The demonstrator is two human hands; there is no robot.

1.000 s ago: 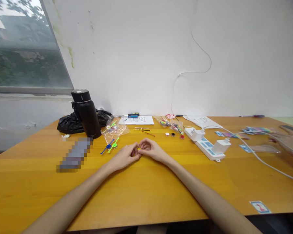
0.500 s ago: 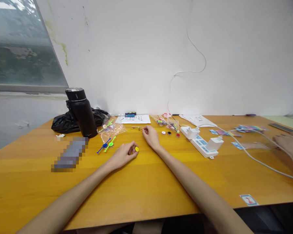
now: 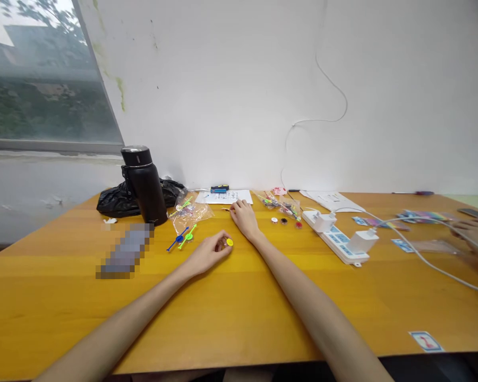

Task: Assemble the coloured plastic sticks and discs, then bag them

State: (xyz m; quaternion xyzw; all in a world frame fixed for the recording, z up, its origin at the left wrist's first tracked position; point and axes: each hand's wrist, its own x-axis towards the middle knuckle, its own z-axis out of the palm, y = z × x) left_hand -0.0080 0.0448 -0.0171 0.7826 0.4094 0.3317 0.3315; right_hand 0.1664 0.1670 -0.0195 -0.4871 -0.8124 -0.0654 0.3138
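A small yellow disc (image 3: 229,242) is pinched between the thumb and fingers of my left hand (image 3: 209,251), just above the table. Farther forward, my right hand (image 3: 245,218) rests palm down with its fingers curled, covering most of a thin yellow piece (image 3: 225,209). What sits under those fingertips is hidden. To the left of my left hand lie a blue double-ended arrow spinner (image 3: 178,239) and a green one (image 3: 188,236). Right of my right hand sit a white disc (image 3: 274,220), a black disc (image 3: 284,221) and a red disc (image 3: 298,225).
A black bottle (image 3: 146,191) stands before a black plastic bag (image 3: 113,202). Clear bags (image 3: 191,208) of parts, a printed sheet (image 3: 223,197) and a screwdriver (image 3: 220,189) lie behind. At right are a power strip (image 3: 342,246), white cables and another person's hand (image 3: 472,232).
The view has turned slightly left, so things appear farther right. My right hand has moved over the thin yellow pieces, covering more of them. My left hand still holds the yellow disc.
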